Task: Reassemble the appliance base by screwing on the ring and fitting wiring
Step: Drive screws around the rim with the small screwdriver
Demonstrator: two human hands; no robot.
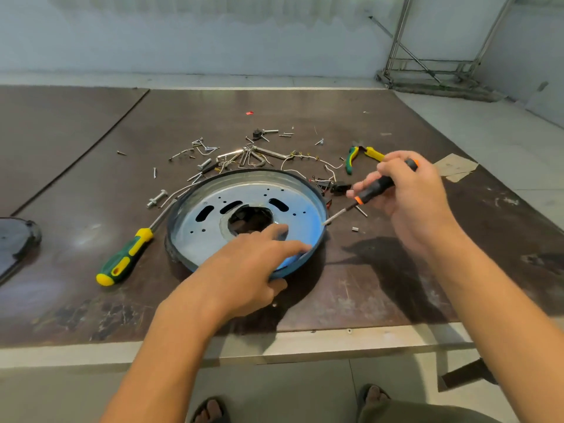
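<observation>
The round metal appliance base point(213, 206) with a dark ring round its rim lies in the middle of the brown table point(351, 288). My left hand point(253, 267) grips its near rim, fingers inside the dish and thumb outside. My right hand point(406, 190) holds a black and orange screwdriver point(370, 190). Its tip touches the right side of the rim. White wiring point(305, 158) lies loose just behind the base.
A green and yellow screwdriver point(128, 254) lies left of the base. Several screws, bolts and metal clips point(219, 154) are scattered behind it, with green and yellow pliers point(355, 155) at the right. A dark cover point(15, 236) sits at the left edge. The table's front edge point(274, 343) is near.
</observation>
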